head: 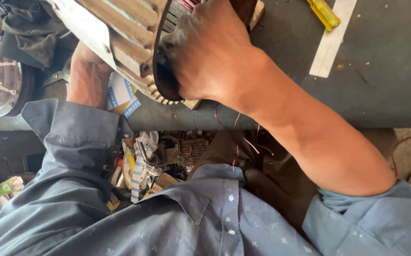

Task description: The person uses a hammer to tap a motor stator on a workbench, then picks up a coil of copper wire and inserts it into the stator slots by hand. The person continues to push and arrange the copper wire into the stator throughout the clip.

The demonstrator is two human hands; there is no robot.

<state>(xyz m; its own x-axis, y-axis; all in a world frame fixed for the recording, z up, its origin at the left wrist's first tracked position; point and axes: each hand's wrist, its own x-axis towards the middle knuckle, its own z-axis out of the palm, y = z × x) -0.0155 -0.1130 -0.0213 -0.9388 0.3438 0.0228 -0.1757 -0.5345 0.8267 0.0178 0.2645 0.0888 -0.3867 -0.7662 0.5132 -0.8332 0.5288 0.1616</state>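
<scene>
Gripping the open end of the big ribbed motor shell [120, 33] with the right hand [205, 52], left hand [88, 64] hidden under it, grip unclear.

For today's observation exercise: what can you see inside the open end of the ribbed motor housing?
Inside the motor housing, slotted core edges and reddish copper windings show. The right hand covers most of the opening; its fingers reach in unseen.

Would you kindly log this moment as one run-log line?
right hand: on open end of motor housing | left hand: hidden behind housing, forearm visible | yellow screwdriver: on bench
</scene>
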